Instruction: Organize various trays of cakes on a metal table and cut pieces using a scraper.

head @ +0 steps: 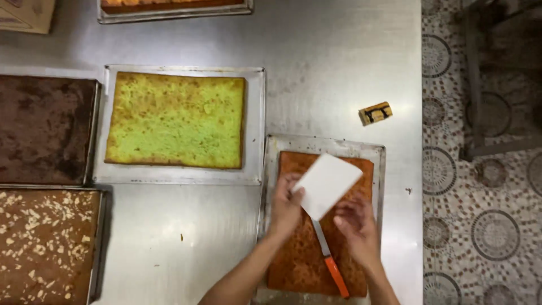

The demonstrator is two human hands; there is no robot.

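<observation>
An orange-brown sheet cake (299,260) lies in a metal tray (324,143) at the front right of the steel table. My left hand (286,203) and my right hand (354,223) both hold a white rectangular card (327,183) just above the cake. My left fingers grip its left edge and my right fingers its lower right edge. A knife with an orange handle (337,275) rests on the cake between my hands, its blade pointing under the card.
A green sheet cake (176,120) sits in a tray behind. At the left lie a dark brown cake (45,130) and a nut-topped cake (48,245). A small marbled cake piece (375,113) lies near the table's right edge. Patterned floor is on the right.
</observation>
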